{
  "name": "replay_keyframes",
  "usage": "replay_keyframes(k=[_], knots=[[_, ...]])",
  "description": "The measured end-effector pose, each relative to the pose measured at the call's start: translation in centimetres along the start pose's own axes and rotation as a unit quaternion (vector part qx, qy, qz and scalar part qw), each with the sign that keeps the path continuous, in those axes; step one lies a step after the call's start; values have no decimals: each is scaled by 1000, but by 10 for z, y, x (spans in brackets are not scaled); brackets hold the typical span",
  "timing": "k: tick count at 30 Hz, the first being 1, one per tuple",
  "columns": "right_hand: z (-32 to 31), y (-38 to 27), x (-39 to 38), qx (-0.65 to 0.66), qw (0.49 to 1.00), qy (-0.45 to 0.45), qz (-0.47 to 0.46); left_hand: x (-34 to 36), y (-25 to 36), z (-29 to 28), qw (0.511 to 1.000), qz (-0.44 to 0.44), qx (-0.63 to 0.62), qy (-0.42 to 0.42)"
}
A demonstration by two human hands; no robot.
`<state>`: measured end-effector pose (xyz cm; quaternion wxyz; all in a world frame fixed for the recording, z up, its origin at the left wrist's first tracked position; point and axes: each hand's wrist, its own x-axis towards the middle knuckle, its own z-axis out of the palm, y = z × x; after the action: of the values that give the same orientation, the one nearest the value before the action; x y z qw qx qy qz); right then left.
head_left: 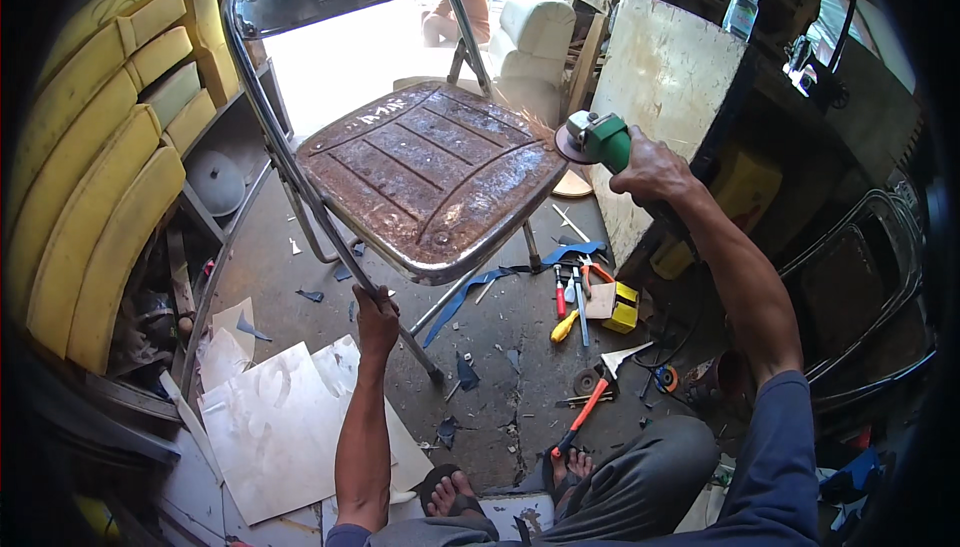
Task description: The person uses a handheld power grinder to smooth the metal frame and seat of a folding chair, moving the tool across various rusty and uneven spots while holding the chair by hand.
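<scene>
Chair (430,182): folding, metal, rusty seat, bright tubular frame; stands on the floor ahead of us, backrest on the far side, seat between our two hands and a little beyond them.
Left hand: ours (376,321), closed round the tube of the chair's near left leg, below the seat. Low hold, and we judge it keeps the frame from skidding under the tool.
Right hand: ours (652,169), wrapped round the body of a green angle grinder (612,145); arm reaches out past the seat's right side.
Disc (570,139): at the seat's right-hand edge, sparks (530,119) spraying off to the far side (away from our legs, which we take as the reason for this angle).
Position: seat lies up and right of the left hand, left of the right hand; the disc alone bridges the gap on that side.
Floor tools: red-handled screwdriver (560,299), yellow-handled screwdriver (564,327) and yellow box (624,309) bunched right of the chair's legs; orange-handled hammer-like tool (590,409) nearer our sandalled feet. Within easy reach, probably why they lie there.
Edges: yellow foam pads (100,217) stacked left, pale sheets (280,427) on the floor below them, more chair frames (860,267) leaning right.
</scene>
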<state>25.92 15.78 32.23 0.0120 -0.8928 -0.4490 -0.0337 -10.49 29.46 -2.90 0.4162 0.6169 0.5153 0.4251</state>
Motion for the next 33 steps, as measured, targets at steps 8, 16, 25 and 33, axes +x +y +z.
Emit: replay_keyframes(k=[8,16,25,33], knots=[[-18,-33,-68,-10,997,-38,-69,-2,-3,3,1000,14,-6,12],[-22,-96,-116,42,970,-90,-222,-3,-3,2,1000,16,-5,18],[-20,-72,-91,22,985,-63,-157,-4,-7,8,999,17,-11,38],[-5,-11,-18,7,999,7,-42,-3,-16,21,995,29,22,94]])
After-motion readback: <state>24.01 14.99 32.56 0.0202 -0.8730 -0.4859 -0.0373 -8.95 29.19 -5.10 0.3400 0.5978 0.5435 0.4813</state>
